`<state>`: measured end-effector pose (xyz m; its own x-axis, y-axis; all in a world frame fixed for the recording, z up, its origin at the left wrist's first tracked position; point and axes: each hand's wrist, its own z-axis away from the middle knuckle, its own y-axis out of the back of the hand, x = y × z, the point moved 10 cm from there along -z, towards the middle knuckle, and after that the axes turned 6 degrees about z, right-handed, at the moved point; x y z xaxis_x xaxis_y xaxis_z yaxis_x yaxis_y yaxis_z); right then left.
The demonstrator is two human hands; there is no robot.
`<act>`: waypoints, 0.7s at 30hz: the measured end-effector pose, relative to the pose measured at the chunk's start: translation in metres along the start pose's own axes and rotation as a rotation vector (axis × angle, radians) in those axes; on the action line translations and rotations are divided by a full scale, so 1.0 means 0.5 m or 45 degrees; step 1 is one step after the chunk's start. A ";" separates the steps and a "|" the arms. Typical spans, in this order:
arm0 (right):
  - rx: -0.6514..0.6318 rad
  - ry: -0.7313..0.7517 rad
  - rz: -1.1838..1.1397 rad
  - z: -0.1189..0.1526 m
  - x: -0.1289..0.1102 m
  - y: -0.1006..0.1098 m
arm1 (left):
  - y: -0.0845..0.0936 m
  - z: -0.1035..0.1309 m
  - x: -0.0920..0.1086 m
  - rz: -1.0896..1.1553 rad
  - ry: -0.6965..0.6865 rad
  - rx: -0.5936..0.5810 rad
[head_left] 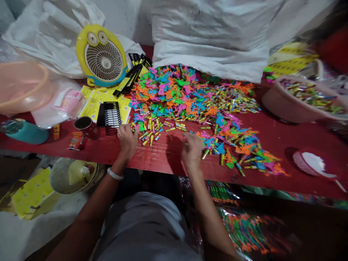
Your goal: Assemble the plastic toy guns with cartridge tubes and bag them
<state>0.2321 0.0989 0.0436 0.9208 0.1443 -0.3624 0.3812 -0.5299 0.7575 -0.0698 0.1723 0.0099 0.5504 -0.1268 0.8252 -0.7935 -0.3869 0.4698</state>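
Note:
My left hand (127, 142) is at the left end of the loose small printed tubes (152, 132), its fingers curled beside a bright green plastic piece (141, 126). What its fingertips hold, if anything, I cannot make out. A black slotted rack (112, 117) lies just left of it. My right hand (192, 150), slightly blurred, hovers over the red table (160, 156), with fingers bent inward; their contents are hidden. Close to its right are colourful plastic pieces (225, 127) mixed with tubes. A large heap of pink, orange, blue and green pieces (171, 90) lies behind both hands.
A yellow fan (104, 59), dark cup (86, 127) and teal bottle (25, 131) stand left. A pink basin (293, 98) of tubes and a small basket (312, 163) are right. White sacks (206, 40) line the back. Below the edge are a bucket (58, 181) and bagged pieces (250, 232).

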 end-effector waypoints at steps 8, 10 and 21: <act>-0.406 0.175 -0.214 -0.020 -0.207 -0.266 | -0.008 -0.014 -0.043 0.091 0.100 -0.136; -0.335 0.096 -0.349 -0.030 -0.182 -0.252 | 0.021 -0.007 -0.036 0.165 0.096 -0.100; -0.577 -0.617 -1.331 0.052 -0.130 -0.207 | -0.022 0.090 -0.003 0.725 0.316 -0.457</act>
<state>0.1306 0.1226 -0.0253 0.0687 -0.0516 -0.9963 0.9976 0.0043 0.0686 -0.0500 0.1355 -0.0106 -0.0161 0.0088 0.9998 -0.9998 0.0073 -0.0162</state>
